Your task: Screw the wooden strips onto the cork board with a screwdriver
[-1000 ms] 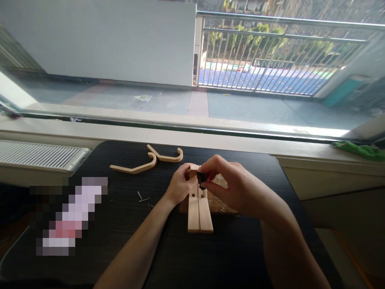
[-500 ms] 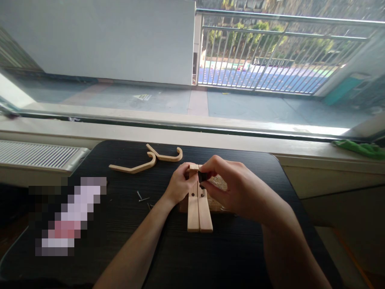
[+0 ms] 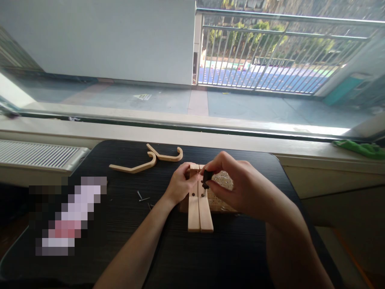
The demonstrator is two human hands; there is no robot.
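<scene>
Two light wooden slats [image 3: 199, 212] lie side by side over a chipboard panel [image 3: 221, 200] on the black table [image 3: 120, 224]. My left hand [image 3: 179, 185] grips the far end of the left slat. My right hand [image 3: 233, 184] pinches a small black-handled screwdriver [image 3: 206, 178], held upright with its tip on a hole in the right slat.
Two curved wooden pieces [image 3: 144, 161] lie at the table's far left. A few loose screws [image 3: 143, 197] lie left of my left wrist. A blurred pink-and-white object [image 3: 70, 216] sits at the left. A radiator [image 3: 39, 154], window sill and a green cloth [image 3: 359, 148] are behind.
My right hand has shifted slightly to the right and turned, so the black screwdriver handle now stands more upright. The left hand and slats stay put.
</scene>
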